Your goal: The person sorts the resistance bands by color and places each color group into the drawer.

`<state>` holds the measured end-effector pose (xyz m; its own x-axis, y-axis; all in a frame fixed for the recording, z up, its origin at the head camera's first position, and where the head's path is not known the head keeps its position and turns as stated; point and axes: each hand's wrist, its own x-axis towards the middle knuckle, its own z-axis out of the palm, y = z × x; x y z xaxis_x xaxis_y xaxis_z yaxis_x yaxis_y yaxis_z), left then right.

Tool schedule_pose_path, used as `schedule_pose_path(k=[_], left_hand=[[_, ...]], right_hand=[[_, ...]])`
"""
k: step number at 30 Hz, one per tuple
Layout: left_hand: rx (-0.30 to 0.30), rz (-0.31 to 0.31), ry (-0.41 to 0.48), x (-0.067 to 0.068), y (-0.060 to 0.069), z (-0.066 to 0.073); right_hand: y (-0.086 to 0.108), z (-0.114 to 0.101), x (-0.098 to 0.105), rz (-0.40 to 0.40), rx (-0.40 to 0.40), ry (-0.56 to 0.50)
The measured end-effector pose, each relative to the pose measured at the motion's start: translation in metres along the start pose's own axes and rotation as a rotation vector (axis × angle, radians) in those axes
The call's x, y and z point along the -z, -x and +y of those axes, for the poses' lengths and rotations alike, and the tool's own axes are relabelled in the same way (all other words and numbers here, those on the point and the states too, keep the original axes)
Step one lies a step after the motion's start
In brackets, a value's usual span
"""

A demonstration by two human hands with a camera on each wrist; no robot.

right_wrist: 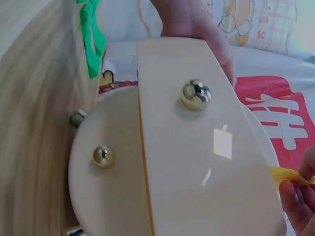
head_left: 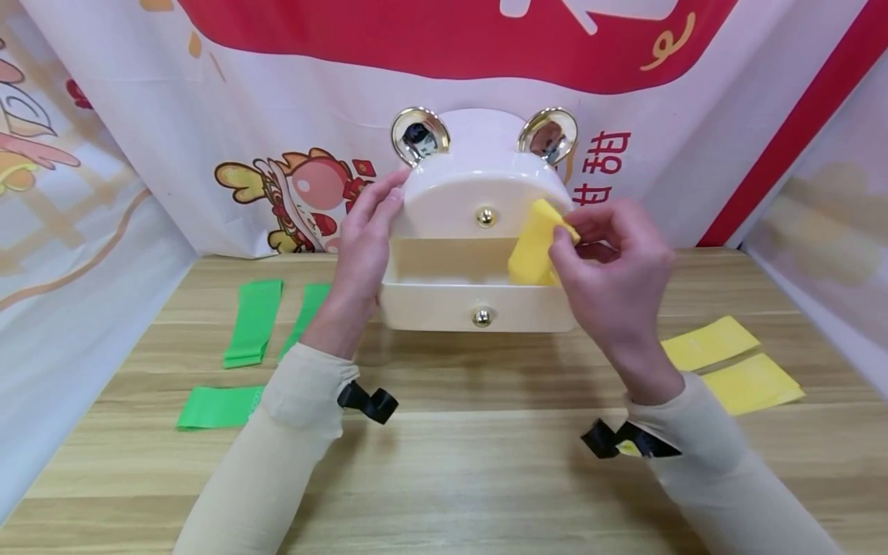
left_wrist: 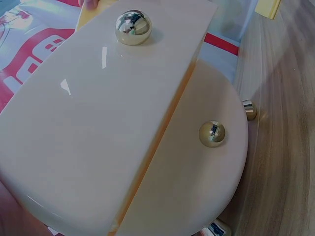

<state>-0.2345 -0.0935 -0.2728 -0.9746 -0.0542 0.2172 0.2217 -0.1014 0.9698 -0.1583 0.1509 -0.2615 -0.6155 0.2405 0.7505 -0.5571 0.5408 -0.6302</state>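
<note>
A glossy cream storage box (head_left: pixel 479 181) with two gold-rimmed round ears stands at the back of the table. Its lower drawer (head_left: pixel 430 308), with a gold knob, is pulled out. My right hand (head_left: pixel 613 266) pinches a folded yellow packet (head_left: pixel 536 245) between thumb and fingers, its lower end inside the right side of that drawer. In the right wrist view the yellow packet (right_wrist: pixel 285 174) shows only partly beside the drawer front. My left hand (head_left: pixel 364 250) rests along the box's left side, fingers extended; part of it is hidden behind the box.
Two yellow packets (head_left: pixel 752 383) lie on the table at the right. Several green packets (head_left: pixel 253 320) lie at the left, one partly covered by my left arm. A printed cloth (head_left: pixel 333 92) hangs close behind the box.
</note>
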Motion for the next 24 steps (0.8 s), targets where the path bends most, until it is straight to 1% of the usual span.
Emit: schedule_pose_path(k=[4, 10, 15, 19, 24], left_hand=[[-0.001, 0.003, 0.000, 0.000, 0.000, 0.000], [-0.009, 0.006, 0.004, 0.000, 0.001, 0.000], [-0.009, 0.000, 0.002, 0.000, 0.001, 0.000], [-0.010, 0.002, -0.002, 0.000, 0.001, 0.000], [-0.010, 0.002, -0.006, 0.000, 0.000, 0.000]], right_hand=[[0.007, -0.003, -0.010, -0.044, 0.044, -0.006], [0.016, -0.006, -0.024, -0.116, 0.131, 0.023], [0.019, -0.010, -0.031, -0.151, 0.193, 0.078], [0.022, -0.015, -0.034, -0.173, 0.206, 0.129], [0.026, -0.020, -0.039, -0.203, 0.172, 0.175]])
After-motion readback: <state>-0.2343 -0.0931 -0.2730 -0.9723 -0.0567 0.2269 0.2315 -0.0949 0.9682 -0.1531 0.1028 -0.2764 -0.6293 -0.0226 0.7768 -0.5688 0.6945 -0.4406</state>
